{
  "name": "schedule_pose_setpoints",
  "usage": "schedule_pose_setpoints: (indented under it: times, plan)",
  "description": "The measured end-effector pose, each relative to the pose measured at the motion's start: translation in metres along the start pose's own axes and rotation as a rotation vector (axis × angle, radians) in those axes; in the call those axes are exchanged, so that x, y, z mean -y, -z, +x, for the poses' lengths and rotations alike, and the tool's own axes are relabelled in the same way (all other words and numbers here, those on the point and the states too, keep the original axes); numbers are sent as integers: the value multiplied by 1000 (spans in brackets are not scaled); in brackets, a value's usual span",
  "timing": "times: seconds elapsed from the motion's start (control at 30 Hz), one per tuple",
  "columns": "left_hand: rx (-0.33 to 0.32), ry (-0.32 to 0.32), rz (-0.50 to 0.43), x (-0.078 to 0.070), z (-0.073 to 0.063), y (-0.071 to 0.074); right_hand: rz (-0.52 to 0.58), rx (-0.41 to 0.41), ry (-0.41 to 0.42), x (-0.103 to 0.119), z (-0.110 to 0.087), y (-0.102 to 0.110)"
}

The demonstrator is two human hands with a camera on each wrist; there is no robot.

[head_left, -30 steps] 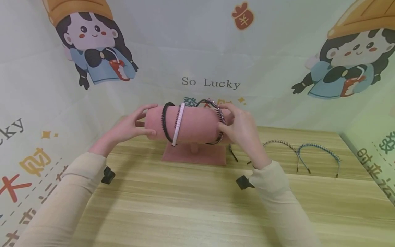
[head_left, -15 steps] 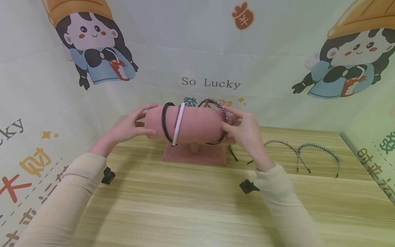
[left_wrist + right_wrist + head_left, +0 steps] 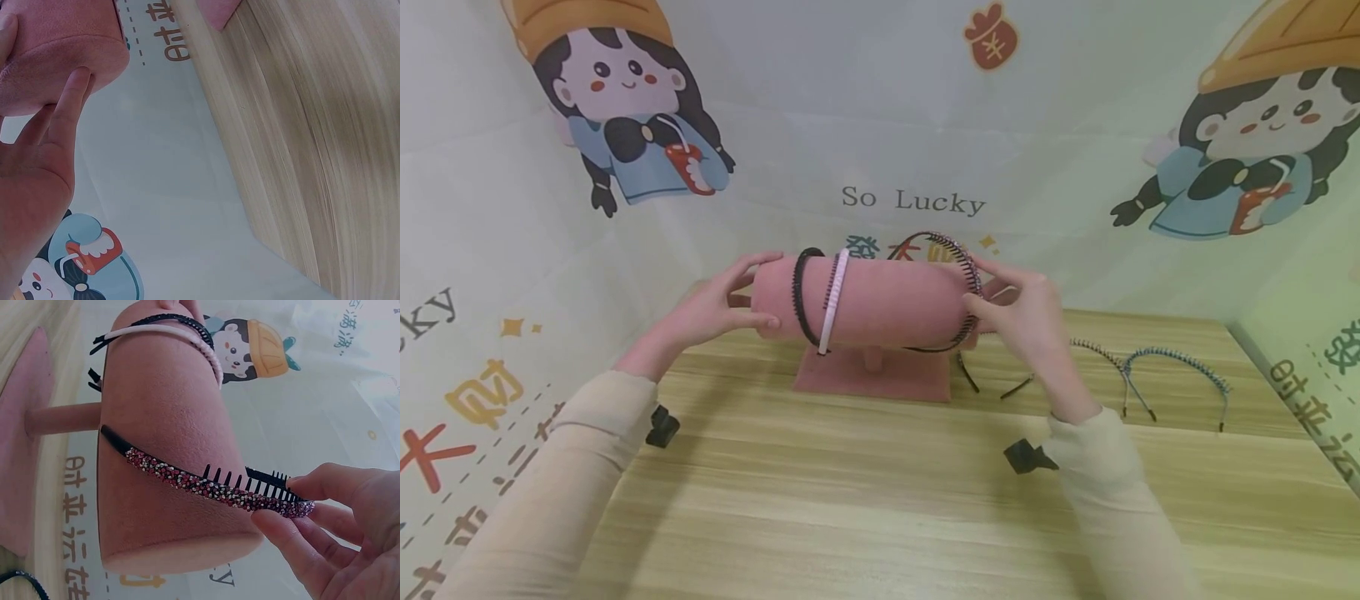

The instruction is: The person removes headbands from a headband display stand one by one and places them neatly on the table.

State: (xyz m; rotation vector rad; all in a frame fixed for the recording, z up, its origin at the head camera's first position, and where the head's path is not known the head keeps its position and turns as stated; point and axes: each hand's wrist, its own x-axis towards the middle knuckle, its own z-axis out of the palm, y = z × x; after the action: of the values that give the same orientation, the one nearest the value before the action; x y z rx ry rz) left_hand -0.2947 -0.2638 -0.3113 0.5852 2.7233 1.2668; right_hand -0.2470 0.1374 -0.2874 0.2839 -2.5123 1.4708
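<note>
A pink padded headband stand (image 3: pixel 895 304), a horizontal cylinder on a post and flat base, stands on the wooden table. My left hand (image 3: pixel 711 308) holds the cylinder's left end; in the left wrist view, fingers (image 3: pixel 70 103) press its end face. Around the left part sit a black toothed headband (image 3: pixel 800 300) and a white one (image 3: pixel 833 304). At the right end my right hand (image 3: pixel 337 519) pinches a toothed headband covered in pink and silver stones (image 3: pixel 219 492) between thumb and fingers. Its arch partly surrounds the cylinder, and its black tip lies along the cylinder's side.
Right of the stand, several more headbands lie on the table, among them a blue one (image 3: pixel 1176 357). Parts of others are hidden behind my right hand. A printed cloth backdrop (image 3: pixel 910 142) rises close behind and at both sides.
My right hand has slid rightward along the cylinder with the stone-covered headband, which now sits nearer the right end and higher. The left hand and the stand have stayed put.
</note>
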Motion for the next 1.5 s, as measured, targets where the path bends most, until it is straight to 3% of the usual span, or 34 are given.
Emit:
schedule_pose_setpoints:
  times: [0.37,0.93,1.5]
  plan:
    - [4,7,8,-1,-1,-1,62,-3,17,0,-5,22]
    - [-1,7,14,-1,-1,0,-8,0,24,3,-18,50]
    - [-1,7,27,0,0,0,-119,11,98,2,-35,73]
